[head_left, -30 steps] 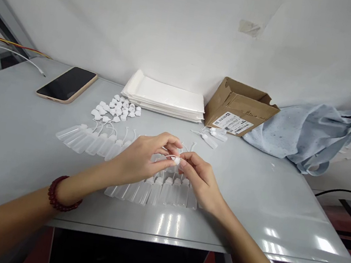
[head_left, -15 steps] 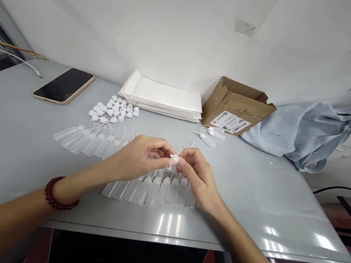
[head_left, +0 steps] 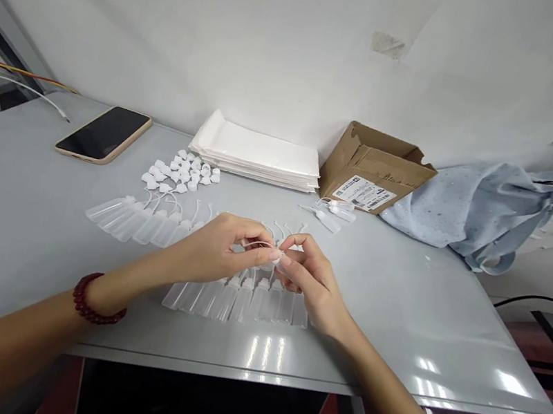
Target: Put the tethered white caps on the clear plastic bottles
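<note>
My left hand [head_left: 225,249] and my right hand [head_left: 316,282] meet above the rows of bottles, fingertips pinched together. Between them is a small white plastic cap [head_left: 278,256], mostly covered by the fingers. From it a thin white strap [head_left: 263,243] arcs over to the left fingers. Below the hands, a front row of translucent squeeze bottles [head_left: 242,303] lies on the table. Behind my left wrist lies another row of bottles [head_left: 147,225], with thin straps at their necks. Part of that row is hidden by my hands.
Loose white caps [head_left: 185,171] form a pile behind the bottles. A phone [head_left: 104,133] lies at the left, near a white cable [head_left: 37,93]. White padded envelopes [head_left: 258,152], a cardboard box [head_left: 376,174] and light blue cloth [head_left: 471,203] line the back. Several strapped bottles [head_left: 327,221] lie before the box.
The fingers have turned the small white piece, and its strap now shows curving toward the left hand. My right fingers have shifted slightly around it. The bottles stay in place.
</note>
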`<action>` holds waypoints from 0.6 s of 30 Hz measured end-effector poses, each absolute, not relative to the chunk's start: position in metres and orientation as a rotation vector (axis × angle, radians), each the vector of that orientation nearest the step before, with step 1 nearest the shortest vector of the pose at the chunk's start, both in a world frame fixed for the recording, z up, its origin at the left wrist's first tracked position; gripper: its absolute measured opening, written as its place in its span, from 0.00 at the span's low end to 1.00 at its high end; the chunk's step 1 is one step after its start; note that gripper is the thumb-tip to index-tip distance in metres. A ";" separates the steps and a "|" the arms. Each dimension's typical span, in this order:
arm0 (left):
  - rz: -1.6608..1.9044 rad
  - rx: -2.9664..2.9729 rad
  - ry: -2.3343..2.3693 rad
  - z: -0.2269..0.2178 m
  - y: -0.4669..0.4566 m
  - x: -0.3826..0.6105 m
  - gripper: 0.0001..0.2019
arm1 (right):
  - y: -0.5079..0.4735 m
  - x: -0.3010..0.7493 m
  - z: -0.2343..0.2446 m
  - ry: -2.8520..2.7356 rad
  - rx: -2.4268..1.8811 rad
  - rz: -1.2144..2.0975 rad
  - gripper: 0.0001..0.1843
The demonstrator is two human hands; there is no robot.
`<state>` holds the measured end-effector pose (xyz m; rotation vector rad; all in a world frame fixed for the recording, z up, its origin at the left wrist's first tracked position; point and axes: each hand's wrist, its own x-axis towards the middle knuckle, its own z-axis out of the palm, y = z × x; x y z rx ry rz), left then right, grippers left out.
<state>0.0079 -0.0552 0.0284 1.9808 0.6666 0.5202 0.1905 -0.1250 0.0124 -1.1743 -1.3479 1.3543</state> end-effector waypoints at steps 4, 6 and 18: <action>0.427 1.942 0.712 0.029 -0.055 0.009 0.15 | -0.129 0.190 0.007 -1.568 -1.241 1.107 0.06; 0.406 1.927 0.695 0.028 -0.056 0.009 0.14 | -0.130 0.191 0.006 -1.618 -1.258 1.052 0.05; 0.674 2.215 0.520 0.023 -0.062 0.011 0.10 | -0.125 0.194 0.017 -1.030 -1.140 1.663 0.09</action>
